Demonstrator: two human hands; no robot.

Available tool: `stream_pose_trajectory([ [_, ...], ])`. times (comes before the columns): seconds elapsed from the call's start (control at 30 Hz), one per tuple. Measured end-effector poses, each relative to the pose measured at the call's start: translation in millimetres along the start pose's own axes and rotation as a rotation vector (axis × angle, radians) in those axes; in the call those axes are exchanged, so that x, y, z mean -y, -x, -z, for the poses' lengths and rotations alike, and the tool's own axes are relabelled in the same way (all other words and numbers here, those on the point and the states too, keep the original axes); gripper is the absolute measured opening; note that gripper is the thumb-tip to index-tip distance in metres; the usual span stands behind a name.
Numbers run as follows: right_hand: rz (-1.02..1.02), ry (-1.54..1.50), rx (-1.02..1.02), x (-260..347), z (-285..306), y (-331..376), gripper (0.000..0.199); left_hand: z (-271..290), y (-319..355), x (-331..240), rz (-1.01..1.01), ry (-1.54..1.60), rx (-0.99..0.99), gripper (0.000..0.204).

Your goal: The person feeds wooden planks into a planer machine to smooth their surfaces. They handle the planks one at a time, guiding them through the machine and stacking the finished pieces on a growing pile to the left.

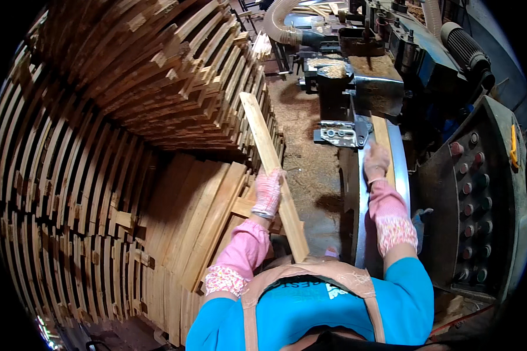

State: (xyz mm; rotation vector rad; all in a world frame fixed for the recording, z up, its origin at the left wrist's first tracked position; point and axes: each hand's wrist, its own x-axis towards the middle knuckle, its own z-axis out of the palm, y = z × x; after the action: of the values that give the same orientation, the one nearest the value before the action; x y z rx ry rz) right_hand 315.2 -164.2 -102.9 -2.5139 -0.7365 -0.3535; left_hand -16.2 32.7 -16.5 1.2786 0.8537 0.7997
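A woodworking workshop is indicated by wooden slats (52,169) stacked at nine o'clock, a ribbed hose (275,20) at twelve, a sawdust-strewn floor (295,108) at one, a motor (466,48) mounted at two, and a push-button panel (474,175) at three.

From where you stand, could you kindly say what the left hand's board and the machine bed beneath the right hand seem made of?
The board: wood, apparently unpainted, judging by its tan, streaked surface. The machine bed: probably smooth bare metal, given its silvery sheen.
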Motion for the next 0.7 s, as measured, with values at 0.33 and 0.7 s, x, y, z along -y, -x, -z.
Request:
stream_pose_trajectory([
  [0.33,-0.396,-1.188,0.659,102.2,108.2,151.2,0.056,38.1,23.1,-23.8,-0.365,-0.749,0.316,0.09],
  [0.7,-0.069,0.244,0.054,-20.9,127.3,211.6,0.042,253.6,96.0,-2.6,-0.07,-1.751,0.095,0.095],
])
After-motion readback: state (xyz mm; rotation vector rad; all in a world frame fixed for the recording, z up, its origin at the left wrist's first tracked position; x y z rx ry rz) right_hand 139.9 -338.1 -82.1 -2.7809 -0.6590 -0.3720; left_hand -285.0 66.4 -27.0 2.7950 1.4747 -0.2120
